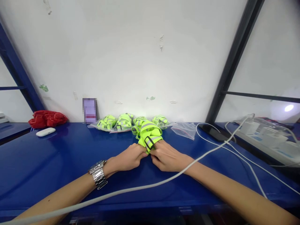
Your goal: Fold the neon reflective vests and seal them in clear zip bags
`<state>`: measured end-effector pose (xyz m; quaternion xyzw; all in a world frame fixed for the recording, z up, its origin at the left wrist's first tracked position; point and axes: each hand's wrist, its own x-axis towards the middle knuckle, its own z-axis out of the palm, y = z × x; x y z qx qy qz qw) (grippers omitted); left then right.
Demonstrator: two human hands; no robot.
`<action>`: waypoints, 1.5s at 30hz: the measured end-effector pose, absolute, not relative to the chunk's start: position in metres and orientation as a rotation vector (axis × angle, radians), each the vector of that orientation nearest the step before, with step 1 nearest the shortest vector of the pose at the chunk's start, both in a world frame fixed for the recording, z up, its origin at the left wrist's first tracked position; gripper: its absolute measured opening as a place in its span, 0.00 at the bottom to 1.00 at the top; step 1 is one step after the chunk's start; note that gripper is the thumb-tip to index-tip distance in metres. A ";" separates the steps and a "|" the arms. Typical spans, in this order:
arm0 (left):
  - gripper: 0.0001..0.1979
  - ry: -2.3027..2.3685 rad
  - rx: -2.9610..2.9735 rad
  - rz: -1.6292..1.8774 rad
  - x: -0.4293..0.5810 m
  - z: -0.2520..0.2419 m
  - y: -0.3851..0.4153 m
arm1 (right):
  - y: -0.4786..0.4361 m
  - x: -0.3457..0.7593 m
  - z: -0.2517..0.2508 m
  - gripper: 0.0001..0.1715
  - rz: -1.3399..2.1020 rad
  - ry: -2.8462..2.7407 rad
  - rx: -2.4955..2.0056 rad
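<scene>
Both hands meet at a bunched yellow-green reflective strap (147, 127) with grey stripes and a black buckle (149, 142). My left hand (131, 157), with a metal watch on its wrist, has its fingers closed on the strap's lower edge. From the other side my right hand (167, 156) grips the strap near the buckle; its fingertips are partly hidden under the fabric. Just behind lie similar straps in clear bags (124, 122), with another bagged strap (160, 120) to the right. An unfilled clear zip bag (184, 129) lies beside these.
A white cable (140, 187) crosses in front of my forearms. On the blue table (58, 159) are a white case (45, 132), red cloth or plastic (48, 118) and a dark phone (214, 132). A blurred-out upright device (90, 110) leans on the wall. Chargers (269, 134) crowd the right.
</scene>
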<state>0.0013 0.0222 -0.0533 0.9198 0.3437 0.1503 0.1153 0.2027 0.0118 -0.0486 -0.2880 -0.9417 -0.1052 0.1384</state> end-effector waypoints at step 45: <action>0.17 1.061 3.373 0.400 -0.019 -0.045 0.020 | 0.023 0.224 -0.049 0.24 0.064 -2.670 -0.677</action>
